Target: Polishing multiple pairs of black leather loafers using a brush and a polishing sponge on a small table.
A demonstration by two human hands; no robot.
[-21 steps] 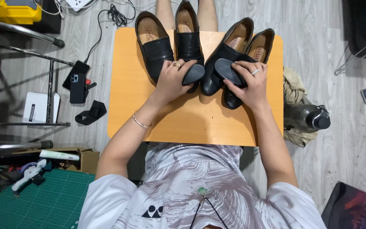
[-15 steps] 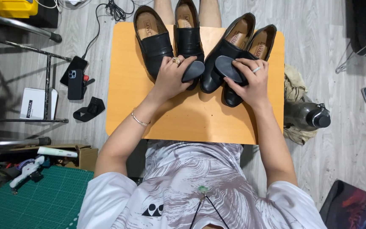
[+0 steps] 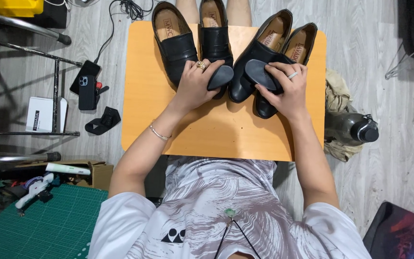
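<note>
Four black shoes stand on the orange table point(image 3: 159, 120), toes toward the person. The left hand point(image 3: 195, 84) rests over the toe of the second shoe point(image 3: 215, 41) from the table's left edge, its fingers curled around a dark grey insole point(image 3: 220, 76), pinching it against the shoe. The first shoe point(image 3: 173, 43) stands just beside it, nearer the table's left edge. The right hand point(image 3: 288, 88) lies across the two right shoes point(image 3: 259, 57), fingers pressed down on a second insole point(image 3: 259, 72) held against the third shoe's toe. A dark bottle point(image 3: 353, 128) lies on the floor just off the table's right edge; a phone point(image 3: 87, 86) lies off its left edge.
</note>
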